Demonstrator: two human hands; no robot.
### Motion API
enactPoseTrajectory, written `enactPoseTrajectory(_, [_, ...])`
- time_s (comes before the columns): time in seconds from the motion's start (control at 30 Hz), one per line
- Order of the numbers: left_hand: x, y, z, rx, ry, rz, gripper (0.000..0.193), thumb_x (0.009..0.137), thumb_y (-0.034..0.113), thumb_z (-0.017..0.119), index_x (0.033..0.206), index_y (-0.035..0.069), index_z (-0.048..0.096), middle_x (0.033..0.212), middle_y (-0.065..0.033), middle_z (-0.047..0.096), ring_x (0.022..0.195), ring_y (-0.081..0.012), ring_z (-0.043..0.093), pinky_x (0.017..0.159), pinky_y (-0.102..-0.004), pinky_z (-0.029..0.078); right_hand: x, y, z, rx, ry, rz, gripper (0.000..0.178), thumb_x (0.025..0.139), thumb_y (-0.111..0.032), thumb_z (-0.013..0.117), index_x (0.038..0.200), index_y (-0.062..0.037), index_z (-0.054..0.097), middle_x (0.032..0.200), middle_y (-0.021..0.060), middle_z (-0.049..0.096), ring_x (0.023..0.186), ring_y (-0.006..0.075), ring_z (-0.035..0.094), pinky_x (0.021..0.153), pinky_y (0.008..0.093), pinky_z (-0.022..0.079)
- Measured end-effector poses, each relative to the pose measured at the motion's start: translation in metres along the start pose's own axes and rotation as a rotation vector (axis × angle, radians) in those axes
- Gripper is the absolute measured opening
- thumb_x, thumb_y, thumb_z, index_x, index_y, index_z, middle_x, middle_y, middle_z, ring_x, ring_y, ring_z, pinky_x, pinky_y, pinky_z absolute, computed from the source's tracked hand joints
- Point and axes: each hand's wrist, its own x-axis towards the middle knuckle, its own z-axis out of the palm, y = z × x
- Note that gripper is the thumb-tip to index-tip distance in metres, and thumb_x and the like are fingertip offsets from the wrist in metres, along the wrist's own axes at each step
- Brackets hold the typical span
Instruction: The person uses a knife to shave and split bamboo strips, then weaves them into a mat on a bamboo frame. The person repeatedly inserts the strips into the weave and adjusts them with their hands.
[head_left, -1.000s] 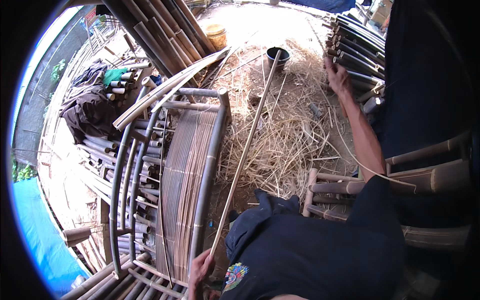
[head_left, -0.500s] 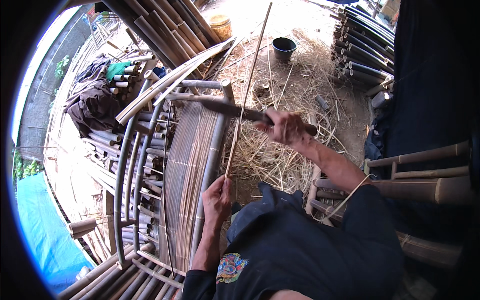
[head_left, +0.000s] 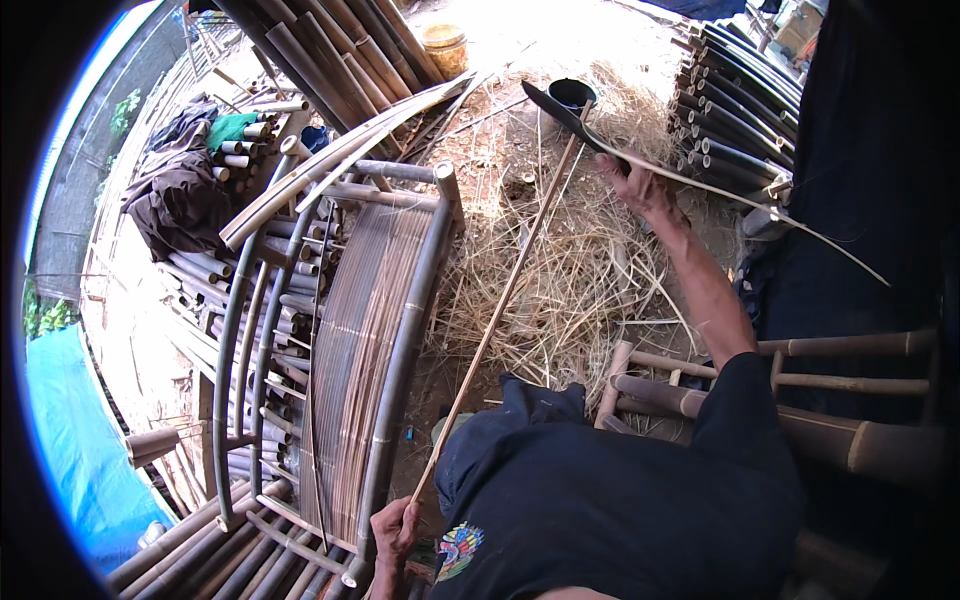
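My left hand [head_left: 396, 528] is closed round the near end of a long, thin bamboo strip [head_left: 500, 310], low beside the bench. The strip slants up and away to the right. At its far end lies the dark blade of a large knife [head_left: 550, 105], whose handle is in my closed right hand [head_left: 648, 192]. A pale, thin sliver [head_left: 780, 215] trails from the blade toward the right, over the back of the hand. To the left of the strip stands a bamboo bench [head_left: 410, 330] with a slatted seat.
Bamboo shavings [head_left: 540, 330] cover the ground ahead. A black bucket [head_left: 572, 90] and a yellow tub [head_left: 445, 48] stand farther off. Bamboo poles [head_left: 740, 120] are stacked at right, near a bamboo frame [head_left: 850, 385]. More poles [head_left: 320, 50] lean at upper left. A blue tarp [head_left: 80, 450] hangs far left.
My right hand and the knife have moved outward along the strip, to its far end. My left hand has drawn back toward me with the near end. A peeled sliver now trails from the blade.
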Motion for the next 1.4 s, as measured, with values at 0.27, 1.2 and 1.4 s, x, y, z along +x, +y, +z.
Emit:
enactPoseTrajectory(0.27, [0.022,-0.034,-0.030,0.005,0.004,-0.163,0.022,0.093,0.017,0.059,0.087,-0.001,0.070,0.065,-0.0085,0.062,0.059,-0.0139,0.059,0.056,-0.0284,0.046,0.023,-0.031,0.043,0.419,-0.133,0.254,0.053,0.094,-0.056,0.046,0.091,-0.0060,0.063,0.066,0.0127,0.054,0.064,0.0230,0.053,0.060,0.0376,0.041])
enactPoseTrajectory(1.2, [0.280,-0.256,-0.237,0.104,0.361,-0.174,0.057,0.090,0.058,0.050,0.075,0.007,0.070,0.071,-0.0157,0.063,0.073,-0.0338,0.061,0.066,-0.0430,0.046,0.148,-0.418,0.212,0.979,0.033,0.554,0.030,0.084,-0.031,0.075,0.084,-0.0042,0.062,0.070,0.0016,0.057,0.057,0.0119,0.049,0.052,0.0254,0.040])
enactPoseTrajectory(1.4, [0.263,-0.281,-0.271,0.018,0.310,-0.326,0.061,0.088,0.061,0.053,0.067,0.006,0.066,0.063,-0.0155,0.060,0.064,-0.0340,0.059,0.060,-0.0424,0.044,0.149,-0.478,0.236,0.949,0.007,0.480,0.033,0.085,-0.032,0.074,0.080,-0.0026,0.062,0.066,0.0029,0.056,0.055,0.0138,0.049,0.054,0.0272,0.040])
